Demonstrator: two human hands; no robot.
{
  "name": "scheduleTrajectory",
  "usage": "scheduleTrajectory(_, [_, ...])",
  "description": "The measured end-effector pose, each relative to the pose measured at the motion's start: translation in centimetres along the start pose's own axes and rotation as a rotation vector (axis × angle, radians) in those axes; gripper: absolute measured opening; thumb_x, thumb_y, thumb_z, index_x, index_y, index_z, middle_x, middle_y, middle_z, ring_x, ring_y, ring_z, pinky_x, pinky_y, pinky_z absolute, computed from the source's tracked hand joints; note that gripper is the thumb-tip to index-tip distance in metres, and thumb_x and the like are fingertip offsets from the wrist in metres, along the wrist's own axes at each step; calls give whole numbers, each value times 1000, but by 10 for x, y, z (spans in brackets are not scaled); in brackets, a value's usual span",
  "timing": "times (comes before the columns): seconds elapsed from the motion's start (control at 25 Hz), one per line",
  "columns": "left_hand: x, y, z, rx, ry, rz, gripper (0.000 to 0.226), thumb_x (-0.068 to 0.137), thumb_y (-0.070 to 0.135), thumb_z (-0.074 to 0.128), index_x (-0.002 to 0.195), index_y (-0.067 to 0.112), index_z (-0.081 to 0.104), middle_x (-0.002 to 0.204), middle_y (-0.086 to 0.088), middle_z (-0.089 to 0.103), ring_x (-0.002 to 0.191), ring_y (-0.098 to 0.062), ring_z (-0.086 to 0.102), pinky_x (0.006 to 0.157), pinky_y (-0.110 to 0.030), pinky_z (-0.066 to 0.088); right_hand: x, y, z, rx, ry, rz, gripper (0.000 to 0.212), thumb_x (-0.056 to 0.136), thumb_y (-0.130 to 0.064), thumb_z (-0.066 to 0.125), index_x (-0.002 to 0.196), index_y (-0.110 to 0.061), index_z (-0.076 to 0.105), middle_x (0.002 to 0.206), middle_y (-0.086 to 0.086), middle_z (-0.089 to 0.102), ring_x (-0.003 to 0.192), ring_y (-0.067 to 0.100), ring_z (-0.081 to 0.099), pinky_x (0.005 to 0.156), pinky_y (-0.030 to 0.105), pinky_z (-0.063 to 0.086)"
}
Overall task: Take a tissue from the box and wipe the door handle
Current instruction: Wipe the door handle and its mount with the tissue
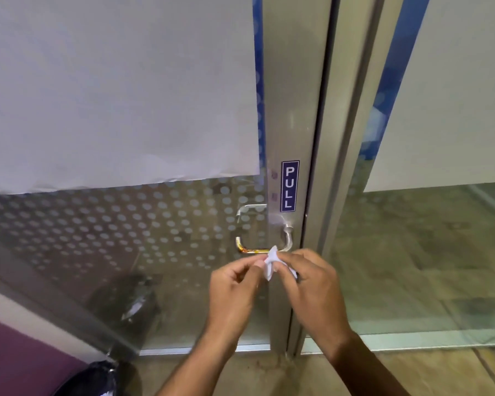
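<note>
Head view: both hands, left and right, pinch a crumpled tissue between their fingers just below the handle. Wiping not yet begun; next, press tissue onto handle.

Open air surrounds the door handle; only the metal frame backs it.

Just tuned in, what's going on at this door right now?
A person holds a small crumpled tissue between both hands, left hand and right hand, just below the metal door handle under the PULL sign. The tissue's top sits at the handle's lower end; whether they touch is unclear.
</note>
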State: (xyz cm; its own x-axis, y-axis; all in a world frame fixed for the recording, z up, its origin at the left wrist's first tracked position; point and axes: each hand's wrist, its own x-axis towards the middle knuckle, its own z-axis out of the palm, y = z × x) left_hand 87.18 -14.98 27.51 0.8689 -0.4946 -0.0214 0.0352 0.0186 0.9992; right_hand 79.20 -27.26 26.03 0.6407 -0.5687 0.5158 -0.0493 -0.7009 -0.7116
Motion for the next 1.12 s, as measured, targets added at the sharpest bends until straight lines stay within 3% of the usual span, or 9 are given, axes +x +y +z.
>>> scheduleTrajectory(0.08, [25, 8, -10, 207, 99, 285, 22, 104, 9, 70, 116, 23, 83, 116, 9, 81, 115, -7, 72, 101, -25, 57, 30, -4, -2, -33, 147, -53, 26, 90, -8, 79, 110, -25, 77, 88, -17, 62, 78, -2, 57, 78, 8, 45])
scheduleTrajectory(0.16, [55, 21, -23, 517, 150, 653, 33, 102, 15, 67, 135, 14, 74, 142, 2, 70, 143, -13, 58, 121, -33, 45, 64, -9, -1, -58, 302, -99, 25, 89, -3, 78, 110, -18, 78, 86, -11, 62, 75, 0, 54, 76, 5, 40])
scheduleTrajectory(0.24, [84, 40, -35, 770, 193, 925, 45, 101, 16, 66, 145, 7, 64, 160, -10, 55, 157, -28, 41, 129, -46, 35, 94, -14, 6, -97, 393, -113, 19, 90, -5, 77, 107, -15, 79, 85, 1, 67, 75, 6, 57, 73, 15, 46])
scheduleTrajectory(0.32, [110, 64, -43, 938, 270, 1064, 53, 101, 18, 66, 152, 5, 56, 168, -19, 41, 161, -38, 30, 128, -58, 30, 116, -13, 16, -152, 429, -134, 11, 93, -11, 76, 103, -13, 79, 87, 8, 68, 76, 19, 63, 69, 31, 51])
scheduleTrajectory(0.48, [150, 91, -60, 1066, 374, 1108, 73, 101, 22, 68, 164, 2, 37, 173, -30, 22, 163, -46, 17, 131, -63, 19, 135, -7, 36, -304, 462, -176, 14, 99, -23, 70, 96, -10, 75, 90, 8, 66, 79, 25, 63, 69, 38, 55])
scheduleTrajectory(0.64, [166, 89, -66, 1138, 384, 1145, 78, 102, 27, 67, 165, -1, 30, 172, -33, 19, 162, -48, 16, 133, -61, 13, 133, 0, 54, -405, 436, -200, 6, 97, -11, 71, 92, -9, 72, 86, 8, 66, 79, 27, 61, 68, 41, 53])
scheduleTrajectory(0.8, [175, 81, -62, 1155, 398, 1149, 78, 105, 33, 63, 166, -2, 28, 172, -35, 19, 162, -49, 15, 132, -65, 12, 120, 9, 54, -412, 397, -184, 3, 95, -10, 71, 97, -9, 73, 90, 8, 67, 83, 26, 59, 72, 32, 51])
scheduleTrajectory(0.96, [188, 80, -61, 1195, 412, 1159, 81, 106, 38, 60, 168, 0, 23, 171, -36, 17, 162, -39, 0, 130, -67, 9, 142, -7, 53, -392, 494, -243, 5, 98, -11, 69, 99, -10, 73, 92, 7, 69, 85, 24, 60, 73, 32, 51])
scheduleTrajectory(1.12, [195, 75, -60, 1188, 436, 1181, 84, 106, 41, 59, 169, 3, 17, 171, -35, 14, 162, -29, -18, 131, -57, -7, 127, 8, 57, -470, 410, -255, 5, 97, -14, 69, 100, -12, 73, 92, 6, 69, 83, 26, 60, 70, 44, 51])
